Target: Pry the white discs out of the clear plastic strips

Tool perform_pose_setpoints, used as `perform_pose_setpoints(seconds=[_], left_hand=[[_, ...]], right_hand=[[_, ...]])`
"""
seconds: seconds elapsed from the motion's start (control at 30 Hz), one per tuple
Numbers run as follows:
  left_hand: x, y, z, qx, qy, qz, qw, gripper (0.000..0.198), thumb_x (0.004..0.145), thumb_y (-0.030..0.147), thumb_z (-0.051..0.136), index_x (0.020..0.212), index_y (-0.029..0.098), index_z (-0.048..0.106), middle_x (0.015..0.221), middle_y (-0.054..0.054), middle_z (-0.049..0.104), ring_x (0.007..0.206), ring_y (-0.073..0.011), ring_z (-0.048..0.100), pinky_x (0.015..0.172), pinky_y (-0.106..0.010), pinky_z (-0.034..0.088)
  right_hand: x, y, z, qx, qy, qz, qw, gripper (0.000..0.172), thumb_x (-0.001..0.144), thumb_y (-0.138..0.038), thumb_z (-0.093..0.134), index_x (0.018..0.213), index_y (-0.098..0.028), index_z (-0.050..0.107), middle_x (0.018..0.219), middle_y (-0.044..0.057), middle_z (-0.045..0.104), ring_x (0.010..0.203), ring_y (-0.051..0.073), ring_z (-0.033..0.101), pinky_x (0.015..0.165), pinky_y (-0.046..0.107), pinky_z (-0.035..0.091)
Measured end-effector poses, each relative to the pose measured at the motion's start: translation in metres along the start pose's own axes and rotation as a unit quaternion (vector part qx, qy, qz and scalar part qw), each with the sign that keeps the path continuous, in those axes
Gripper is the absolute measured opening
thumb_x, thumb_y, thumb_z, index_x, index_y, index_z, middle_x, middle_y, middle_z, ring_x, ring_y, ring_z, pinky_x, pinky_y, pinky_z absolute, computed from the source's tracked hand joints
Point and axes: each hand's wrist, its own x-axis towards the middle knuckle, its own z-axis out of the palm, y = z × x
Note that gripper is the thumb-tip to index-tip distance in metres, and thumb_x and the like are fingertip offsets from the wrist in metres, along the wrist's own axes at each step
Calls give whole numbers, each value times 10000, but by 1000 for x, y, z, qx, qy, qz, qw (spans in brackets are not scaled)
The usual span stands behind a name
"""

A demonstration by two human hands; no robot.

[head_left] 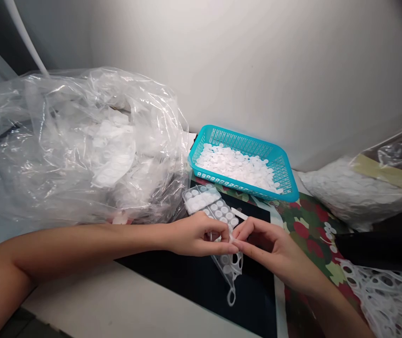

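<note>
My left hand (pixel 201 234) and my right hand (pixel 266 244) meet with fingertips pinched over a white plastic piece with loops (pixel 236 266), which hangs below them. Both hands grip its upper part, where the detail between the fingers is hidden. Under and behind my hands lies a clear tray (pixel 218 211) holding round white pieces, on a black mat (pixel 253 291). A thin white strip (pixel 239 213) rests just behind my right hand.
A blue-green basket (pixel 289 176) of small white pieces stands behind the mat. Large clear bags (pixel 63 141) fill the left. At the right are a filled bag (pixel 356 197), loose white discs (pixel 329 234) on patterned cloth (pixel 301 230), and a pile of looped white frames (pixel 391 300).
</note>
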Motion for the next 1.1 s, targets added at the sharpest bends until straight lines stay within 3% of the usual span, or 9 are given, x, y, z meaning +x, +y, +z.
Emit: perform_pose_setpoints(seconds=[0.13,0.57,0.7,0.87,1.0,1.1], left_hand=[[0,3,-2,6,-16,10,1000,267,900,291,527,686,133,541,529,62,414,477,-43,387,473,-139,325],[-1,6,-7,71,-87,37,993,245,942,255,398,751,150,509,575,42,441,502,-64,428,501,-169,323],[-1,4,-5,70,-55,51,995,186,871,175,448,685,162,449,536,64,362,460,-54,341,459,-173,277],[0,2,-6,10,38,52,998,225,751,72,467,579,169,359,521,76,285,473,-50,249,458,-171,253],[3,3,-9,-80,94,-21,992,261,774,122,460,548,169,337,513,74,257,483,-54,226,453,-201,199],[6,1,-9,-221,115,-79,965,250,746,146,510,541,158,368,508,75,279,481,-49,222,452,-205,160]], right_hand=[[-1,0,1,-10,-12,-2,1000,184,910,-352,562,805,-200,564,904,22,623,858,171,590,758,287,466],[-4,4,-5,84,-64,6,994,130,931,-290,546,836,-206,518,979,20,610,914,152,573,804,274,444],[-2,4,-1,77,-61,0,995,130,941,-294,529,842,-213,506,957,4,574,870,132,539,773,253,424],[-8,-1,-9,22,-31,-1,999,173,945,-314,517,807,-214,490,887,-6,556,767,117,501,650,230,390],[-13,-3,-25,-9,-12,18,1000,214,923,-329,553,761,-208,483,834,-11,547,694,101,487,544,211,349],[-14,-2,-35,-17,-14,31,999,236,904,-329,577,729,-203,482,794,-18,528,612,90,439,508,214,334]])
